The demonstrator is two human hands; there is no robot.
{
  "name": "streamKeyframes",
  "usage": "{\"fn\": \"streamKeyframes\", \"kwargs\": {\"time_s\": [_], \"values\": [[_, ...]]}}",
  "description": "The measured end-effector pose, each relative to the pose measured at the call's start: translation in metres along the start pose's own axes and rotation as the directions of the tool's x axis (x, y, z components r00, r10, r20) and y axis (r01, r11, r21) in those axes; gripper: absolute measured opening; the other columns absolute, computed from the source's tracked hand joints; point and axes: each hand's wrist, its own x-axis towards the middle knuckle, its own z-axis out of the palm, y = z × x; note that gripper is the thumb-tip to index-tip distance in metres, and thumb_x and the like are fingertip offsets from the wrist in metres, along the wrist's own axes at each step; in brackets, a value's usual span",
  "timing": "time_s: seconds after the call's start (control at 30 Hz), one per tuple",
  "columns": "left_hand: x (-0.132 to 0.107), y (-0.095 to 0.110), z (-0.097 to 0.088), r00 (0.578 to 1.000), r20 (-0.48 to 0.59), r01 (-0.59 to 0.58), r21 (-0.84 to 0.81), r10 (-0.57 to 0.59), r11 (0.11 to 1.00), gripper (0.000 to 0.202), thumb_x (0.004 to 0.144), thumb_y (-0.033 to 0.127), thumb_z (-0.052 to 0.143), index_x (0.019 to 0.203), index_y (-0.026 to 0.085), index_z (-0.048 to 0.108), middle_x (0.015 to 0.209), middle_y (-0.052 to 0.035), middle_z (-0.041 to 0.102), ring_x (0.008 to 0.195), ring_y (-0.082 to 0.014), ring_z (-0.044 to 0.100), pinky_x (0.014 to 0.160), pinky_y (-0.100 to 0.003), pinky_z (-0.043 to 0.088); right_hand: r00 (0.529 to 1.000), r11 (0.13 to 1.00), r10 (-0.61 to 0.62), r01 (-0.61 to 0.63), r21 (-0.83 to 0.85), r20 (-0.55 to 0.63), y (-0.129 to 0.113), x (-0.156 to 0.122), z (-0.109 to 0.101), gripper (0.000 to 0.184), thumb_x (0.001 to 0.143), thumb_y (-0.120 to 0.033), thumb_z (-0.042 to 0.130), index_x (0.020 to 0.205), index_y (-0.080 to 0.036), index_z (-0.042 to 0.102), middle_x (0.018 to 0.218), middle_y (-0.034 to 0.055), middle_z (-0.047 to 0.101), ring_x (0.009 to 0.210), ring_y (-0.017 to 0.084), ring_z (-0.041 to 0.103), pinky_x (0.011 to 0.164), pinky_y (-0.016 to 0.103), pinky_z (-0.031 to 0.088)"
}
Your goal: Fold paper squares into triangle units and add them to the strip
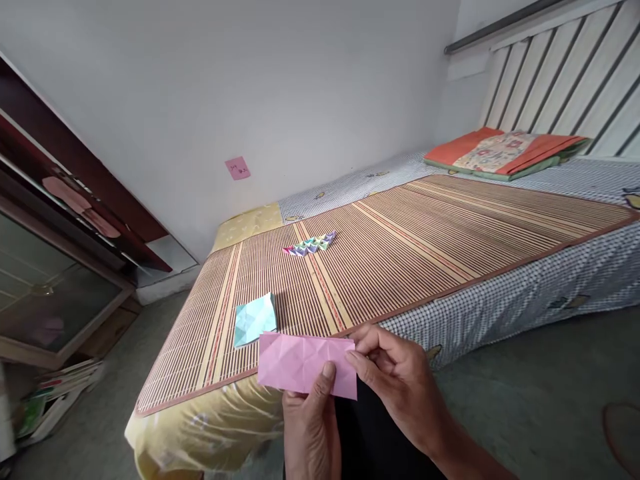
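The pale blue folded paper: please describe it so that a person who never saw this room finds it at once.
A striped bamboo mat covers the bed. Near the mat's nearest corner, just beyond the pink paper low in the picture, lies the pale blue paper. It alone is blue, and it lies single, unlike the row of small coloured pieces farther back.

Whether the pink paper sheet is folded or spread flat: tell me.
Folded, apparently: the pink paper sheet is a creased oblong strip, pinched between the left hand and right hand.
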Motion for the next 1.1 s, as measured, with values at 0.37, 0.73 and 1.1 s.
{"fn": "streamKeyframes", "kwargs": {"time_s": [0.37, 0.73, 1.1], "values": [[0.0, 0.0, 0.003, 0.999, -0.042, -0.005, 0.015, 0.005, 1.0, 0.037, 0.067, 0.027, 0.093, 0.097, 0.015, 0.074, 0.093, -0.008, 0.078, 0.091, -0.0249, 0.075, 0.086, -0.034, 0.06, 0.997, 1.0, 0.01, -0.009, 0.016, -0.077, 0.003, 0.0, 0.002, 0.017, 0.088, -0.029, 0.072, 0.079, -0.022, 0.06, 0.083, 0.0018, 0.064, 0.078, 0.017, 0.064, 0.074, 0.028, 0.056], [0.004, -0.006, 0.011, 0.999, -0.022, -0.023, 0.058, 0.025, 0.998, 0.042, 0.066, 0.031, 0.093, 0.102, 0.016, 0.077, 0.102, -0.0091, 0.079, 0.096, -0.0269, 0.075, 0.089, -0.035, 0.06, 0.982, 0.981, 0.187, -0.188, 0.047, 0.036, 0.012, 0.004, 0.011, 0.028, 0.093, -0.044, 0.066, 0.079, -0.022, 0.056, 0.069, -0.0023, 0.056, 0.062, 0.014, 0.053, 0.054, 0.022, 0.046], [0.012, 0.007, -0.006, 0.978, -0.129, -0.114, 0.329, 0.164, 0.937, 0.045, 0.072, 0.057, 0.084, 0.064, 0.016, 0.068, 0.06, -0.0005, 0.059, 0.056, -0.0147, 0.054, 0.051, -0.024, 0.047, 0.998, 0.94, -0.044, 0.024, -0.339, -0.05, 0.024, 0.003, 0.006, 0.024, 0.098, -0.042, 0.058, 0.082, -0.024, 0.061, 0.063, -0.001, 0.063, 0.05, 0.016, 0.057, 0.046, 0.023, 0.045]]}}
